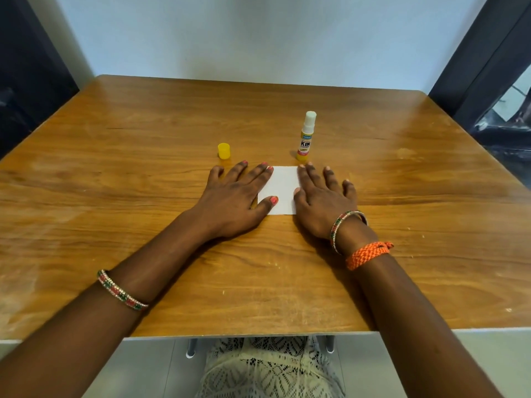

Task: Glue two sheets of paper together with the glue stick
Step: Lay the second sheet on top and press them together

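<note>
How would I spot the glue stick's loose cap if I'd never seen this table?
Start at the wooden table and find the white paper under both hands. Just beyond the left hand stands the yellow cap. It is short, plain and unlabelled, unlike the tall, uncapped glue stick further right.

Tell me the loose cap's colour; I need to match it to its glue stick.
Yellow: the cap stands left of the open glue stick, seen clearly in the head view.

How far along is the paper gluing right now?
Gluing looks mostly done: the uncapped yellow glue stick stands upright beyond the white paper, its small yellow cap apart to the left. In hand: the left hand and right hand lie flat on the paper's sides, apparently pressing. Whether two sheets are stacked is unclear. Left: recapping.
</note>
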The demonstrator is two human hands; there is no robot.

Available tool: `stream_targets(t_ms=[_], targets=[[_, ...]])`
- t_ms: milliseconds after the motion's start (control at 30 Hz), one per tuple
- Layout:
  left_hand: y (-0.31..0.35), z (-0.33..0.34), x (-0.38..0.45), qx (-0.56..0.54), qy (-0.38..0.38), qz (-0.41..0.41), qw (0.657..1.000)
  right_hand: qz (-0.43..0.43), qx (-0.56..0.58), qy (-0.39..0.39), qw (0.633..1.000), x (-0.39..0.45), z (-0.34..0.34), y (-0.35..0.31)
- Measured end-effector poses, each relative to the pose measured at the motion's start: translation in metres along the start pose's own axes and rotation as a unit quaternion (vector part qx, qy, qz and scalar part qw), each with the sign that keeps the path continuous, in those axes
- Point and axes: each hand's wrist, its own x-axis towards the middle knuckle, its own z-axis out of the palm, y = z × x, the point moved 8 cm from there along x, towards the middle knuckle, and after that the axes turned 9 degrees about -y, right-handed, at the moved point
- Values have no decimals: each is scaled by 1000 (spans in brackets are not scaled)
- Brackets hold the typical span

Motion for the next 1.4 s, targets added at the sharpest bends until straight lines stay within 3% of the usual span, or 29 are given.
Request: stream_targets(t_ms=[433, 667, 1400], targets=[[-3, 0, -1, -27, -19, -30, 999, 32, 6, 37, 999, -32, 11, 9], [-5, 2, 1, -19, -10, -45, 999, 132, 107, 159, 973, -38, -9, 23], [-5, 3, 2, -28, -3, -30, 999, 19, 171, 97, 980, -37, -10, 7]])
